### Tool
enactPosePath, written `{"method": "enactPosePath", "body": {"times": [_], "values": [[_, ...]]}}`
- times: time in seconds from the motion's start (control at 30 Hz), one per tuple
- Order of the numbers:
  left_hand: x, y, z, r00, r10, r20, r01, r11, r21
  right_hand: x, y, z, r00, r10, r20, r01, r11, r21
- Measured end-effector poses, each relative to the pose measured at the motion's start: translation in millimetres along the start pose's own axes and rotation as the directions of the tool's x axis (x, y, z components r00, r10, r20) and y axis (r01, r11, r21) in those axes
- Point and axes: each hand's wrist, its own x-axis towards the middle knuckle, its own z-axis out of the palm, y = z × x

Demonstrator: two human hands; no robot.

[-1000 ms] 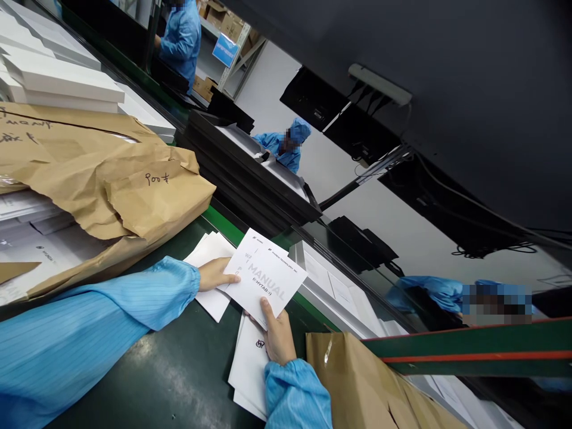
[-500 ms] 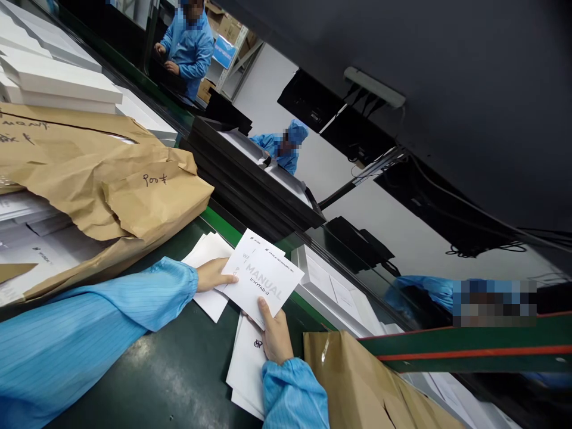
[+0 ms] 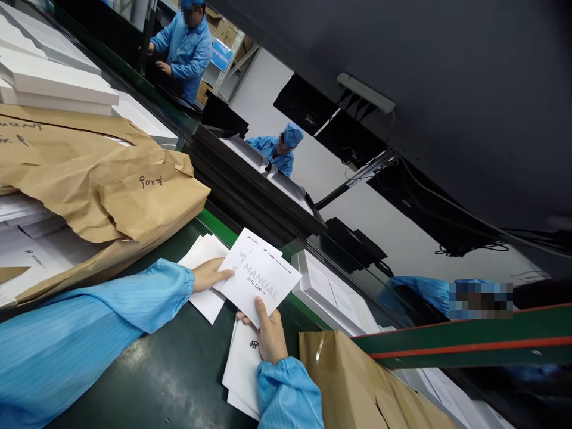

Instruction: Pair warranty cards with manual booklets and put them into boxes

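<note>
My right hand point(image 3: 271, 335) grips a white manual point(image 3: 272, 280) by its lower corner, thumb on top and fingers underneath. Partly under the manual lies a second white printed card point(image 3: 236, 256), fanned out to the left. My left hand point(image 3: 209, 276) pinches that card's left edge with the thumb on top. A small pile of white papers point(image 3: 210, 304) rests on the dark green surface beneath my left hand. Below my right hand is another stack of white booklets point(image 3: 241, 369) with a round black logo, partly covered by my sleeve.
A torn brown paper package point(image 3: 152, 208) of printed booklets lies at left, with white boxes point(image 3: 58, 80) behind it. Another brown package point(image 3: 339, 381) stands at right. Open white boxes point(image 3: 335, 292) line the conveyor beyond. Several people in blue work farther off.
Both hands keep their hold on the manual and card, almost unmoved. The whole view has shifted slightly. A person at the far left has moved an arm outward.
</note>
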Motion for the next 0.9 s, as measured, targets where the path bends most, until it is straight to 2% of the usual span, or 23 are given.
{"method": "enactPosePath", "body": {"times": [0.1, 0.17, 0.23, 0.3, 0.4, 0.5, 0.63, 0.7, 0.9], "values": [[-1, 3, 0.2, 0.993, -0.112, -0.048, 0.097, 0.967, -0.234, -2, -2, 3, 1.0, -0.002, 0.014, 0.001, 1.0, 0.02], [-2, 6, -1.3, 0.973, -0.229, 0.009, 0.219, 0.918, -0.33, -3, -3, 4, 1.0, -0.015, 0.016, 0.014, 0.999, 0.047], [-4, 9, -3.5, 0.944, -0.302, 0.135, 0.331, 0.879, -0.342, -4, -3, 5, 0.999, -0.032, 0.029, 0.031, 0.998, 0.055], [-5, 10, -5.1, 0.91, -0.32, 0.265, 0.394, 0.867, -0.305, -4, -2, 4, 0.998, -0.044, 0.042, 0.042, 0.998, 0.042], [-5, 9, -4.7, 0.877, -0.328, 0.35, 0.425, 0.871, -0.248, -3, -1, 3, 0.997, -0.058, 0.044, 0.058, 0.998, 0.005], [-5, 10, -1.3, 0.891, -0.333, 0.309, 0.407, 0.886, -0.22, -2, -1, 4, 0.997, -0.067, 0.038, 0.068, 0.998, -0.017], [-5, 12, 3.5, 0.936, -0.312, 0.165, 0.343, 0.913, -0.222, -2, -1, 5, 0.998, -0.06, 0.034, 0.06, 0.998, -0.009], [-5, 12, 4.2, 0.945, -0.308, 0.111, 0.326, 0.916, -0.233, -2, -1, 5, 0.998, -0.048, 0.039, 0.048, 0.999, -0.004], [-2, 9, 1.3, 0.935, -0.329, 0.135, 0.353, 0.902, -0.248, -4, 0, 3, 0.994, -0.045, 0.099, 0.046, 0.999, -0.009]]}}
